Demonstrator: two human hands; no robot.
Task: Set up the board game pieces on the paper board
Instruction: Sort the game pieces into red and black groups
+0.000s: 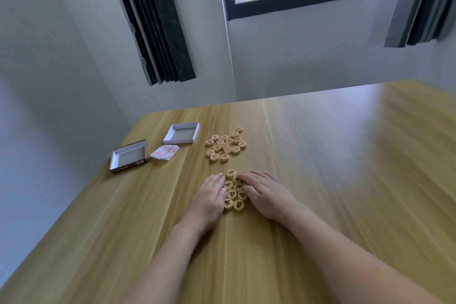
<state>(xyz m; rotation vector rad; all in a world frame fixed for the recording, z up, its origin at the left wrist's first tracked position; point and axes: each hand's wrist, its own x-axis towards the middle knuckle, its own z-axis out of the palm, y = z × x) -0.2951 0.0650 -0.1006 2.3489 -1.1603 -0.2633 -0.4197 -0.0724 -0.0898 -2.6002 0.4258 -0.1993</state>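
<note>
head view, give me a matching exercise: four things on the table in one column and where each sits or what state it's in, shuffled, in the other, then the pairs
Things:
1. red-marked pieces
2. black-marked pieces
3. paper board
4. white box tray

Places or states:
A. folded up, lying between the two open box halves
B. clustered between the left hand and right hand
C. open and empty, farthest back on the left
D. loose group in the middle of the table, beyond the hands

Pairs: 1-D, 2-B, 3-A, 4-C

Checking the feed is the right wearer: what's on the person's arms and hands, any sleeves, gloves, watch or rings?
Both forearms are bare, no sleeves in view. The left hand and right hand wear no gloves, and neither wrist has a watch or band. No ring is discernible.
</note>
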